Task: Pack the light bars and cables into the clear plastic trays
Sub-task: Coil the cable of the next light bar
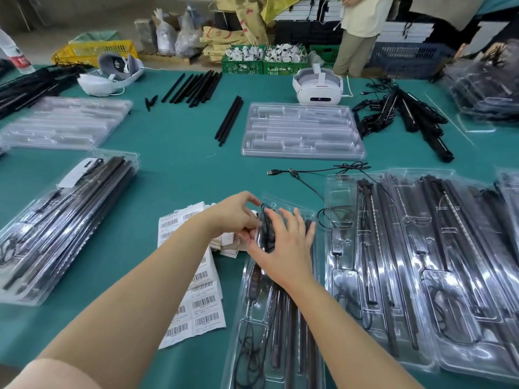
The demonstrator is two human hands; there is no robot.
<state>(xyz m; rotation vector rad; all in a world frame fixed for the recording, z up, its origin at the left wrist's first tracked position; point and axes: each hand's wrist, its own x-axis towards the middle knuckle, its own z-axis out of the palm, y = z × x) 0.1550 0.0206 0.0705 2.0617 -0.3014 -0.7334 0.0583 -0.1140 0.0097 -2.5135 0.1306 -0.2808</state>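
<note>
A clear plastic tray point(237, 313) lies in front of me on the green table. Black light bars point(283, 318) lie lengthwise in it, with an inline controller point(254, 279) and a looped cable point(247, 349) in its left channel. At the tray's far end my left hand point(236, 217) pinches a bundled black cable point(266, 231) with curled fingers. My right hand point(283, 242) lies flat with spread fingers on the same bundle and the bar ends, covering part of them.
Barcode label sheets point(196, 290) lie left of the tray. Packed trays sit at the right point(421, 262) and left point(64, 220). Empty trays point(302, 130), loose bars point(196, 85), a USB cable point(295, 175), a bar pile point(407, 116) and a headset point(317, 85) lie farther off. A person point(359, 32) stands behind the table.
</note>
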